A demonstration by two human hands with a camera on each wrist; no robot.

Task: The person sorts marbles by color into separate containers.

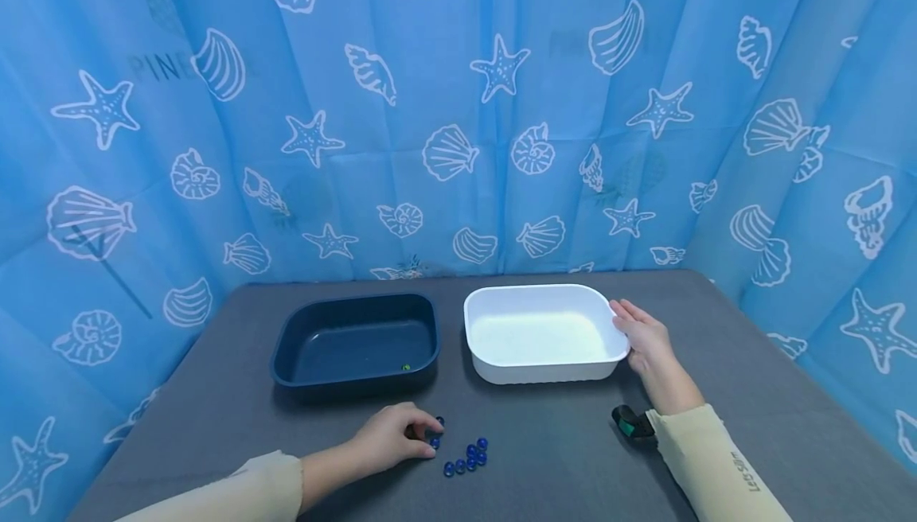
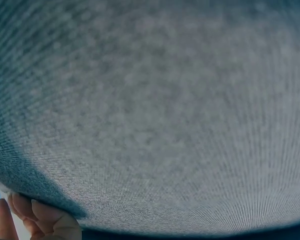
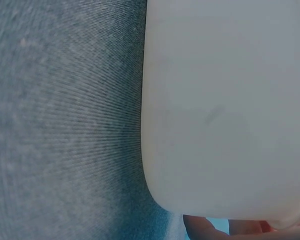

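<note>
Left hand (image 1: pixel 390 436) sits on the grey table (image 1: pixel 752 395), fingers curled over a blue glass bead (image 1: pixel 434 442) at the edge of a loose cluster of blue beads (image 1: pixel 469 456) lying just right of it, in front of the dark blue tray (image 1: pixel 356 343); whether the bead is actually pinched is not clear, and the left wrist view shows only blurred tabletop and fingertips (image 2: pixel 45 217). Right hand (image 1: pixel 645 339) rests with relaxed fingers against the right rim of the white tray (image 1: pixel 542 333), which stands just beside the blue tray, apart from it. One small green speck (image 1: pixel 405 366) lies in the blue tray near its front wall, and a shell-print blue curtain (image 1: pixel 458 108) surrounds the table.
</note>
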